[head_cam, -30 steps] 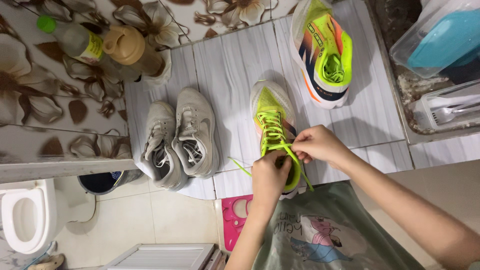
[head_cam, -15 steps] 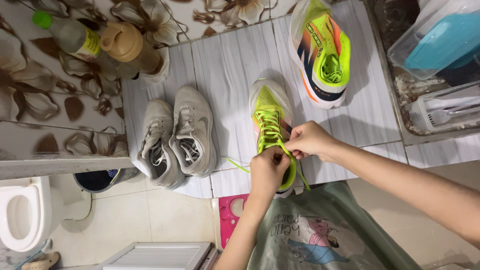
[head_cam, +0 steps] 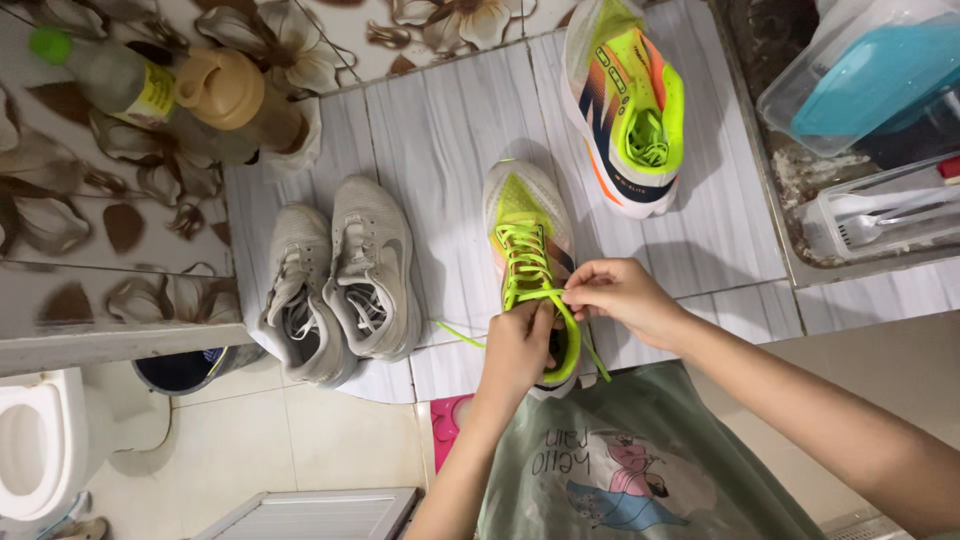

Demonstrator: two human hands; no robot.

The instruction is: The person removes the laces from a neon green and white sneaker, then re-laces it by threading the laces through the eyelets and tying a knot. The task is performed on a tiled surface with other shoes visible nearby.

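A bathroom seen from above: a white-tiled table (head_cam: 450, 130) runs beside a wall of brown flower-patterned tiles, and a cream floor lies below with a toilet (head_cam: 30, 440) at the lower left.

Near the table's front edge stands a neon shoe (head_cam: 525, 225), toe pointing away from the person, and it serves as the landmark here. Both hands work at its top eyelets. The left hand (head_cam: 515, 350) covers the shoe's heel opening, its grip pinched narrow on the yellow-green lace (head_cam: 540, 293). The right hand (head_cam: 620, 295) sits just right of the shoe's tongue, fingertips closed on the same lace where it crosses over. One loose lace end trails left of the shoe, another falls right over the table edge.

The second neon shoe (head_cam: 630, 110) lies beyond and to the right of the first, well apart. A grey pair (head_cam: 340, 280) stands to the left, the two touching each other. Farther left and back stand a green-capped bottle (head_cam: 110, 75) and a tan bottle (head_cam: 235, 95). Far right are a clear box with a blue lid (head_cam: 870, 75) and a tray of cutlery (head_cam: 880, 215). The person's green shirt (head_cam: 620, 470) shows below the shoe.
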